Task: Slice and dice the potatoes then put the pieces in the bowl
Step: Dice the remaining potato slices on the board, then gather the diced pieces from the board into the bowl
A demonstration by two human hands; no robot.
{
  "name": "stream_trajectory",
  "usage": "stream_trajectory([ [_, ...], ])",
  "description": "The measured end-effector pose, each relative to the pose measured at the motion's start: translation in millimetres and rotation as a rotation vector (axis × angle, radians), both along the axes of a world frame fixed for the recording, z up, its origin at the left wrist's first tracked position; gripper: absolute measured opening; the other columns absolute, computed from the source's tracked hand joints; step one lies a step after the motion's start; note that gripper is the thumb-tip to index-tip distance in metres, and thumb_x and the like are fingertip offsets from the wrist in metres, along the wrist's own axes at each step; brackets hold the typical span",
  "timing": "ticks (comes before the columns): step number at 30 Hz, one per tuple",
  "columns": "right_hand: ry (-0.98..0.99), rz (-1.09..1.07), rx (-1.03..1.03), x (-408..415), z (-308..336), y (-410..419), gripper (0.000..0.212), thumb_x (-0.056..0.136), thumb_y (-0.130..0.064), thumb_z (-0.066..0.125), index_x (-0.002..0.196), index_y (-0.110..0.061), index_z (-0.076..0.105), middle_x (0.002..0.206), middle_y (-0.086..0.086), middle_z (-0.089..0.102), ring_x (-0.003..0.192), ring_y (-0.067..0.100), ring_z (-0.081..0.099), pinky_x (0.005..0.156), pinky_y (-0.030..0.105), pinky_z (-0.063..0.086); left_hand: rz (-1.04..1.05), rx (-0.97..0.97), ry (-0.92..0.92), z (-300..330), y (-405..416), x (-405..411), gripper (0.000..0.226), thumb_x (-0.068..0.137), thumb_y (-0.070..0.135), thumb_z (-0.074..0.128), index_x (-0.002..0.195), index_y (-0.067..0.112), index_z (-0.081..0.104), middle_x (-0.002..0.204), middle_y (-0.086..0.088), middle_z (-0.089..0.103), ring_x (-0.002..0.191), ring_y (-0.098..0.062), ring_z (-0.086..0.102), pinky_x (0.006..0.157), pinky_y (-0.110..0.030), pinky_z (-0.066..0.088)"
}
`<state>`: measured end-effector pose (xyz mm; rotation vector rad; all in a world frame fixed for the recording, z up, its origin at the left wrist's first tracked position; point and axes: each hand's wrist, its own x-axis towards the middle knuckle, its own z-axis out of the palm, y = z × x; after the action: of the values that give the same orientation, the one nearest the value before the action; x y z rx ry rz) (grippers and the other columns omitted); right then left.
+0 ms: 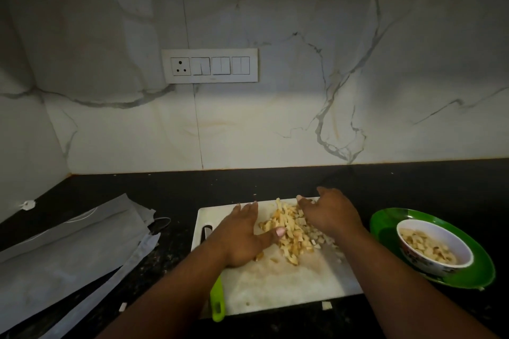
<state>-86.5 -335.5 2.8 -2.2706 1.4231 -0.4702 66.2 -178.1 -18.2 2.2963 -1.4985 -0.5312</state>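
So both hands are down on the white cutting board (275, 283), one on each side of a heap of diced potato pieces (289, 231). The left hand (242, 237) lies flat on the board with its fingers straight and close together, thumb stretched out to the right so its tip touches the left edge of the heap. The right hand (330, 215) is cupped at the heap's far right side, fingers curled loosely inward against the pieces; can't really tell if it's got any pinched or is just pressing on them.

Some smaller white bits are scattered on the board just right of the heap. A knife with a green handle (217, 303) lies along the board's near left edge, mostly hidden under the left forearm.

To the right of the board, a bowl (435, 248) sits on a green plate (468, 278), and it already has potato pieces in it. Left of the board on the dark worktop (413, 181) there are some grey plastic bags (68, 250). On the marble wall behind, a white switch panel (210, 65).
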Motion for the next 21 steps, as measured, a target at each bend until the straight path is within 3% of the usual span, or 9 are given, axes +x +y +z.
stream_trajectory([
  [5,-0.094,0.058,0.123,0.0,-4.3,-6.4,0.061,0.091,-0.054,0.055,0.145,-0.026,0.049,0.151,0.001,0.046,0.138,0.023,0.043,0.111,0.038,0.035,-0.028,-0.009,0.032,1.8,-0.9,12.8,0.108,0.082,0.087,0.029,0.167,0.026,0.005,0.175,0.004,0.005,0.161,-0.015,0.001,0.129,-0.036,0.007],
  [9,-0.133,0.14,0.15,-0.1,-8.0,3.1,0.059,0.087,-0.04,0.062,0.144,-0.029,0.05,0.147,-0.003,0.05,0.132,0.02,0.048,0.105,0.033,0.039,-0.007,-0.05,0.115,-2.0,-1.4,26.5,0.101,0.08,0.086,0.03,0.166,0.034,0.013,0.173,0.008,0.013,0.159,-0.009,0.008,0.127,-0.031,0.009],
  [14,-0.209,0.24,0.18,-5.2,-6.7,11.9,0.051,0.083,-0.028,0.063,0.134,-0.032,0.06,0.121,-0.011,0.065,0.093,0.004,0.057,0.08,0.022,0.045,0.006,-0.119,0.202,-7.8,-0.5,30.3,0.096,0.081,0.086,0.036,0.164,0.039,0.019,0.171,0.012,0.021,0.156,-0.008,0.02,0.128,-0.031,0.016],
  [16,-0.237,0.27,0.172,-8.9,-3.7,8.9,0.045,0.085,-0.022,0.06,0.129,-0.03,0.064,0.113,-0.013,0.066,0.084,-0.003,0.056,0.074,0.018,0.043,0.014,-0.16,0.269,-8.5,-0.9,32.1,0.105,0.075,0.095,0.038,0.163,0.04,0.022,0.169,0.015,0.027,0.153,-0.005,0.025,0.126,-0.028,0.019],
  [18,-0.24,0.254,0.107,-10.2,0.7,4.2,0.038,0.089,-0.02,0.058,0.125,-0.026,0.067,0.118,-0.011,0.067,0.092,-0.001,0.057,0.08,0.018,0.043,0.024,-0.18,0.315,-8.6,-1.0,33.6,0.115,0.065,0.104,0.037,0.162,0.042,0.025,0.166,0.018,0.033,0.151,-0.003,0.03,0.124,-0.027,0.021],
  [21,-0.242,0.2,0.016,-1.1,9.3,-5.6,0.029,0.093,-0.02,0.055,0.116,-0.022,0.072,0.12,-0.009,0.068,0.106,0.006,0.06,0.088,0.02,0.044,0.025,-0.197,0.345,-9.2,-1.7,32.8,0.098,0.078,0.094,0.038,0.162,0.044,0.024,0.165,0.018,0.034,0.151,-0.004,0.03,0.123,-0.027,0.022],
])
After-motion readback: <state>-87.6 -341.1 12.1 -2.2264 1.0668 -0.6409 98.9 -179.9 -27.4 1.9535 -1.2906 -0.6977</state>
